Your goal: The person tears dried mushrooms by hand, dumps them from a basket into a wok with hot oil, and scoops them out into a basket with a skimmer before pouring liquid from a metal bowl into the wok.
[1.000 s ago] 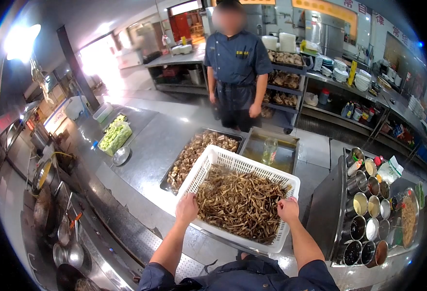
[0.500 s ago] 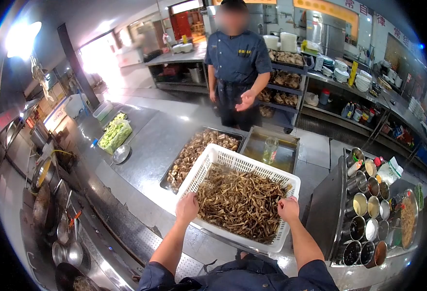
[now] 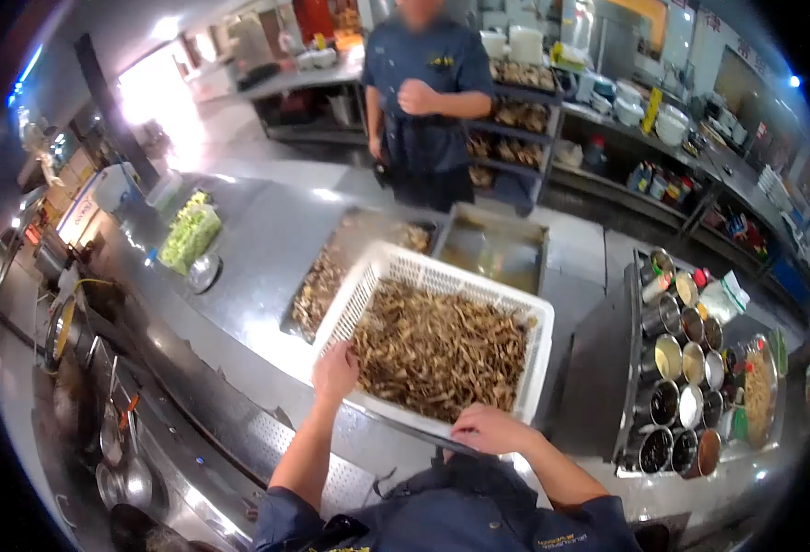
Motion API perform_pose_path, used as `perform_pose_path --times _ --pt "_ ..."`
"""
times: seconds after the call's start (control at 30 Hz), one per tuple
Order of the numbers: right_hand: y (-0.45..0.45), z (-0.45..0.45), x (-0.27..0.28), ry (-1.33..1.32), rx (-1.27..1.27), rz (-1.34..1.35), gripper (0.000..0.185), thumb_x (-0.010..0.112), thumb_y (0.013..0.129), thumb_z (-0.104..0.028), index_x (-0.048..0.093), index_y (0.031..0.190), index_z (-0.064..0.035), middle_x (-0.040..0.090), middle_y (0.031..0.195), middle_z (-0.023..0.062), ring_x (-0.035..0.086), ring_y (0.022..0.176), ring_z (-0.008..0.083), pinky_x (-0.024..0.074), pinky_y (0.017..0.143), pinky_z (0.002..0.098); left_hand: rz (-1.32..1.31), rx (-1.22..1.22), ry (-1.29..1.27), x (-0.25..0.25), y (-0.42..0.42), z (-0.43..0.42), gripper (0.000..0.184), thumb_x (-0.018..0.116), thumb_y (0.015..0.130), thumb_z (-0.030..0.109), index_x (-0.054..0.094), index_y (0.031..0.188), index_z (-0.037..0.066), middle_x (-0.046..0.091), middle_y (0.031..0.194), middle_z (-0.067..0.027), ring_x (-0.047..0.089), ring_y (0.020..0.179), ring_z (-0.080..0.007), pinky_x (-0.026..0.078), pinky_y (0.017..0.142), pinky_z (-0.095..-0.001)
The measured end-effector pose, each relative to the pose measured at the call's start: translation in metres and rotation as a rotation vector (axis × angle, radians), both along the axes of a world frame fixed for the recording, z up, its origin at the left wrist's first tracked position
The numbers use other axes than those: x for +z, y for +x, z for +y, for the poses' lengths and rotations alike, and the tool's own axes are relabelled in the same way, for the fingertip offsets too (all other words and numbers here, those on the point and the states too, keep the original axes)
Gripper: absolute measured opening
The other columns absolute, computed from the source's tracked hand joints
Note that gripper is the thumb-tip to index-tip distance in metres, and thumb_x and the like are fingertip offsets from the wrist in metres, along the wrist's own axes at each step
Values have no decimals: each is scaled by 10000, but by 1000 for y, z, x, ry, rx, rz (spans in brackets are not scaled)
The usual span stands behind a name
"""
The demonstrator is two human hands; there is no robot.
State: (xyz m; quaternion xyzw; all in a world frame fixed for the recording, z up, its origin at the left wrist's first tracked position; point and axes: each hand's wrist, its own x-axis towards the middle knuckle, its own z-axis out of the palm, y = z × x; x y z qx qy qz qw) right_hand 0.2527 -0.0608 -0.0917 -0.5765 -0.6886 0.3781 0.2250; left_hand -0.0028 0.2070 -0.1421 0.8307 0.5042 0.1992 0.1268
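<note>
A white slotted plastic basket holds a heap of brown strips that look like dried mushrooms. At the basket's left near corner, my left hand has its fingers closed around the rim. My right hand is at the near rim, right of the middle, its fingers curled and partly hidden; whether it grips the rim is unclear. Behind the basket, a dark tray of brown chunks lies partly covered by it. Beside that stands a metal tray of liquid with a blurred clear glass in it.
A co-worker stands across the counter, one fist raised. Greens in a clear container and a metal ladle sit at left. Seasoning pots stand at right, woks and ladles at lower left. Shelves of trays stand behind.
My right hand has moved from the basket's right side to its near rim. The co-worker's hand has risen to the chest. The view has shifted, and the basket appears slightly farther left and higher.
</note>
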Motion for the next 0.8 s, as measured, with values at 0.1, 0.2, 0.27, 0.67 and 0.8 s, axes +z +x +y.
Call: perform_pose_path --times 0.1,0.2,0.27,0.67,0.8 --pt "-19 -27 -2 -220 305 124 283 650 1016 -268 778 1126 -41 712 1082 122 641 1088 297 501 966 401 -33 4 7 -1 0 1 197 596 966 182 707 1104 94 738 970 -210 706 886 -439 552 784 -554" --pt "-8 -43 12 -176 373 149 321 631 1012 -292 787 1137 -41 692 1035 156 617 1085 333 502 939 433 -72 -9 51 -2 1 1 179 602 953 149 710 1083 87 736 980 -209 700 874 -445 544 766 -552" --pt "-1 -49 17 -206 424 119 339 630 1015 -326 789 1147 -58 681 1062 149 603 1118 328 492 956 428 -60 -27 44 -2 1 2 177 603 951 141 708 1081 83 735 986 -208 697 872 -447 543 762 -553" --pt "27 -39 72 -139 208 385 402 603 1063 -419 754 1079 -47 613 1037 51 587 921 188 493 849 362 -111 -46 77 -6 -2 0 163 605 953 137 710 1065 82 732 990 -208 688 896 -457 537 766 -552" --pt "22 -33 192 368 110 1017 701 620 969 -660 748 1268 -40 572 1218 147 564 1070 259 454 962 398 -100 -57 45 -7 -2 3 151 604 950 117 704 1053 72 725 954 -222 689 899 -456 533 769 -540"
